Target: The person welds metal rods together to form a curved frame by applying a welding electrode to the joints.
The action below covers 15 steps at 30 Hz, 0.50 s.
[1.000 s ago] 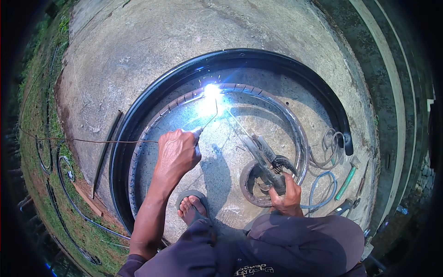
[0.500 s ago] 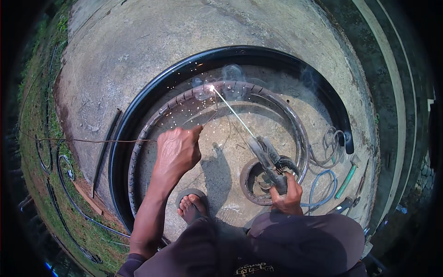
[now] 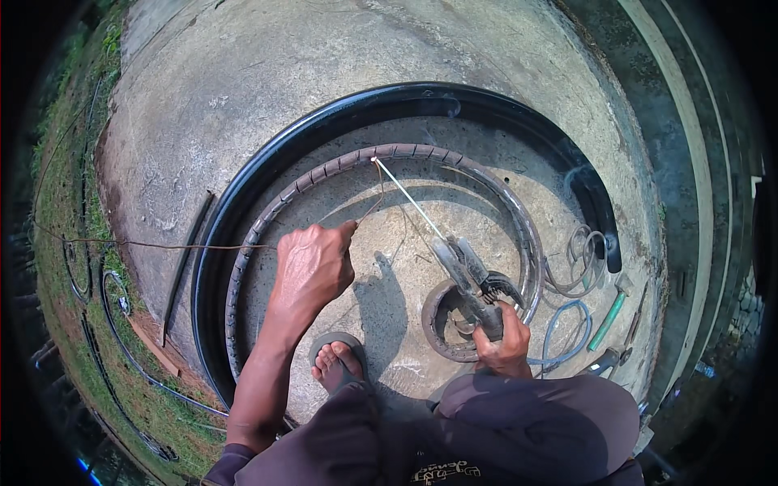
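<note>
My right hand (image 3: pixel 504 344) is wrapped round the handle of a welding electrode holder (image 3: pixel 462 269). A pale welding rod (image 3: pixel 409 198) clamped in its jaws slants up and left, its tip at or close to the inner edge of a brown curved pipe (image 3: pixel 316 174) with several slits cut across it. My left hand (image 3: pixel 312 261) is closed on a thin brown wire (image 3: pixel 178 245), which runs off left toward the grass. Beyond the fingers the wire's short end bends up to the rod's tip. Whether the tip touches the pipe I cannot tell.
A larger black curved tube (image 3: pixel 340 106) arcs round the slit pipe on the concrete. A short metal ring (image 3: pixel 431 320) lies beside the holder. At right are a green-handled hammer (image 3: pixel 609 320) and a blue hose loop (image 3: pixel 559 324); a dark bar (image 3: pixel 182 275) lies left.
The bright arc and flying sparks at the rod's tip are gone, and the smoke has thinned and drifted right. Both hands stay nearly in place.
</note>
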{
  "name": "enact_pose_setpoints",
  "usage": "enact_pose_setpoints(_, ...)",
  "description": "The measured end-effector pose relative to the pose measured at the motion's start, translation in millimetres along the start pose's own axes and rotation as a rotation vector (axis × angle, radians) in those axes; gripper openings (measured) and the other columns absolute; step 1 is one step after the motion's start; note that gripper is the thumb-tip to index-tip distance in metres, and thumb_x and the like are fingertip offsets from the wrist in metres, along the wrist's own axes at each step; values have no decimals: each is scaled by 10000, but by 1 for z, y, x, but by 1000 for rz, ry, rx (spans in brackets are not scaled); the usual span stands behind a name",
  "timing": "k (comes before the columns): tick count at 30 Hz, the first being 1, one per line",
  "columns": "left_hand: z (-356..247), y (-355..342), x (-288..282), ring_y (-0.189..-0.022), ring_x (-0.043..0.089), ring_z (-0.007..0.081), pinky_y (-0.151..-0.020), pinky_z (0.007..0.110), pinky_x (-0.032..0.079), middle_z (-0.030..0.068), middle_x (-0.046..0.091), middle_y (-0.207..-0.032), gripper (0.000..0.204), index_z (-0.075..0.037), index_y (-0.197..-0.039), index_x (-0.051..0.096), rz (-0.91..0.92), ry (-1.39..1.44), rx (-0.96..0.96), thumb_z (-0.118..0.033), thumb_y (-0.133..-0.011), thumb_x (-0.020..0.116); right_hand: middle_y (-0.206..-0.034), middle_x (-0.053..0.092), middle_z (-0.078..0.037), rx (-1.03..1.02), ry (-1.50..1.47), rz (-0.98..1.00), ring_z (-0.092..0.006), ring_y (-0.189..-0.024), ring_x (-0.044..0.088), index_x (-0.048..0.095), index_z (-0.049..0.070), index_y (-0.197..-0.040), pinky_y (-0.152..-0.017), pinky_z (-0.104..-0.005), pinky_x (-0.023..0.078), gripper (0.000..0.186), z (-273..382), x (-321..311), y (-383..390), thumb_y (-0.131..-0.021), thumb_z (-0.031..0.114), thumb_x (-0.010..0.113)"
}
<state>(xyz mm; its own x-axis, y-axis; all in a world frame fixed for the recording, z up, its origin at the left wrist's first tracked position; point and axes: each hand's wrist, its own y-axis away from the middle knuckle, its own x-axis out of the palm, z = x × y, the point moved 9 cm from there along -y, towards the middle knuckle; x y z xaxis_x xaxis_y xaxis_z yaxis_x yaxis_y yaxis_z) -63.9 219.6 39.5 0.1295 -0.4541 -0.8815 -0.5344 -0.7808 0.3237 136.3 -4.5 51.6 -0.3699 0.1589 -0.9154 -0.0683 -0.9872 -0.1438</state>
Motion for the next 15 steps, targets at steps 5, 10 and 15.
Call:
enact_pose_setpoints(5,-1,0,-1,-695,674,390,-648,460,527,240,663,-739,309,-103,-1122,738,-21,35,10,-96,-842,607,-948,628,-242,82,-110,-1,-361,-715,689,577,-149,-1068,-562,-385,575,434,-6,0,-1,-693,7,727)
enact_pose_setpoints(10,0,0,0,-698,673,389,-651,462,527,238,664,-743,338,-108,-1142,732,-6,16,1,-87,-830,604,-956,603,-243,-119,-24,-27,-336,-647,649,611,-121,-958,-509,-395,532,323,12,-5,-10,-670,-17,713)
enact_pose_setpoints(15,-1,2,1,-689,671,370,-646,461,521,224,665,-742,353,-131,-1167,733,-4,-11,35,-98,-838,608,-963,595,-247,-77,-23,-33,-317,-628,637,634,-103,-884,-481,-393,512,252,4,1,-3,-655,-30,708)
